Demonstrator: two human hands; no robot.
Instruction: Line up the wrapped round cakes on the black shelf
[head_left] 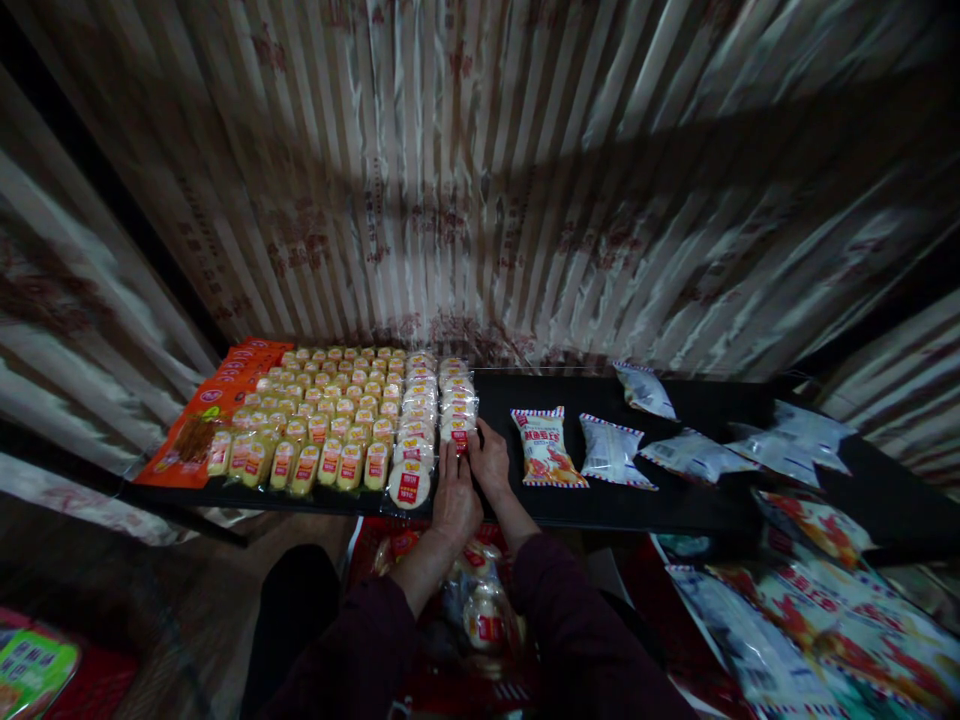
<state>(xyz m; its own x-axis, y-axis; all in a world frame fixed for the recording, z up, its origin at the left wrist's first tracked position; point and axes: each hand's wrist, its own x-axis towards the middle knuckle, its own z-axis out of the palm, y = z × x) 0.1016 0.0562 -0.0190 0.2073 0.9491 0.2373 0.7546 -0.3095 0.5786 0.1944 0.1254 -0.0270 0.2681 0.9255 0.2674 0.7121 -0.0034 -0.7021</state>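
Both my hands rest at the front of a black shelf (675,505). My left hand (454,500) and my right hand (490,460) close together around a small round wrapped cake (459,434) at the near end of a row of the same cakes (456,392). A second row of round cakes (417,410) lies just left, ending in one with a red label (409,485). Further left stand several rows of small yellow wrapped snacks (322,420).
Orange flat packets (217,400) lie at the shelf's left end. Striped-edge snack bags (546,447) (611,452) lie right of my hands, more at the far right (694,455). Below the shelf sit a bag of cakes (484,610) and a heap of packets (832,620). A striped curtain (480,180) hangs behind.
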